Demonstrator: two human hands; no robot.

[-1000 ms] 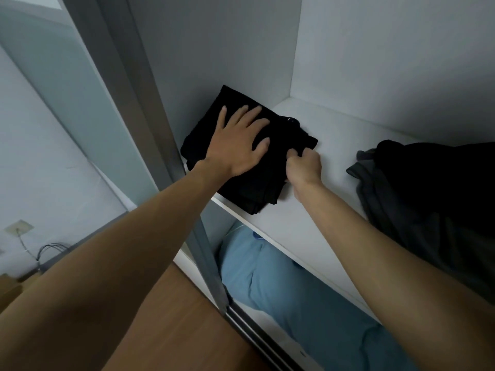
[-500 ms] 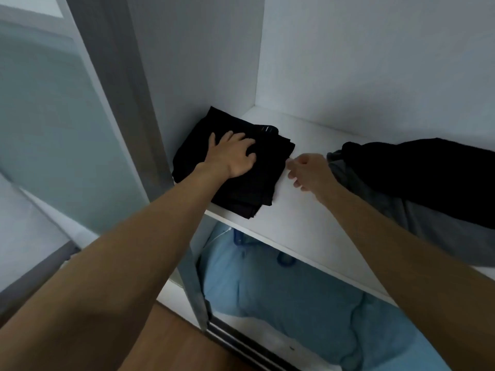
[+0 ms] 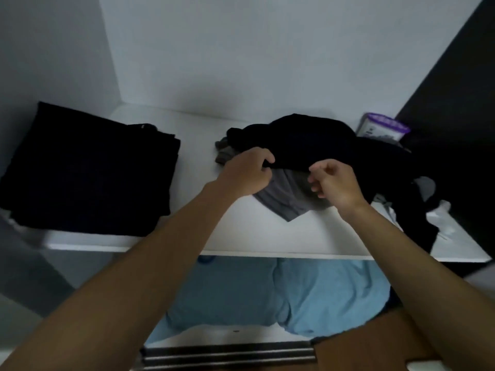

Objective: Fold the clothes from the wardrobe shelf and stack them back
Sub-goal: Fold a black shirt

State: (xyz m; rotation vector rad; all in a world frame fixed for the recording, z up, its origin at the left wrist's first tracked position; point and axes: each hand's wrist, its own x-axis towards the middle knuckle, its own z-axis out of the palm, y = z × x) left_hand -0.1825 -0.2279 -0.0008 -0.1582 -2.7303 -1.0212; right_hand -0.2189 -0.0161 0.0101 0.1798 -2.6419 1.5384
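The white wardrobe shelf (image 3: 241, 236) runs across the middle of the frame, its left and right ends cut off. Below it, in the lower centre, lies pale blue bedding (image 3: 267, 290), partly hidden by both forearms. At the left of the shelf sits a folded black stack (image 3: 88, 172), too dark to count its layers; a small pale tag at its top edge cannot be read.

Right of centre, a loose black garment (image 3: 321, 140) is heaped over a grey garment (image 3: 289, 202), whose corner shows beneath it. The black cloth trails off to the right and over the shelf edge, merging with the dark panel there.

The left hand (image 3: 246, 174) is at the near left edge of the black garment, its grip curled and pinching the hem. The right hand (image 3: 336, 184) is just beside the same edge, with its fingers curled; whether its grip holds cloth cannot be told.

At the upper right stands a purple-lidded container (image 3: 383, 128); the print on its label is blurred.
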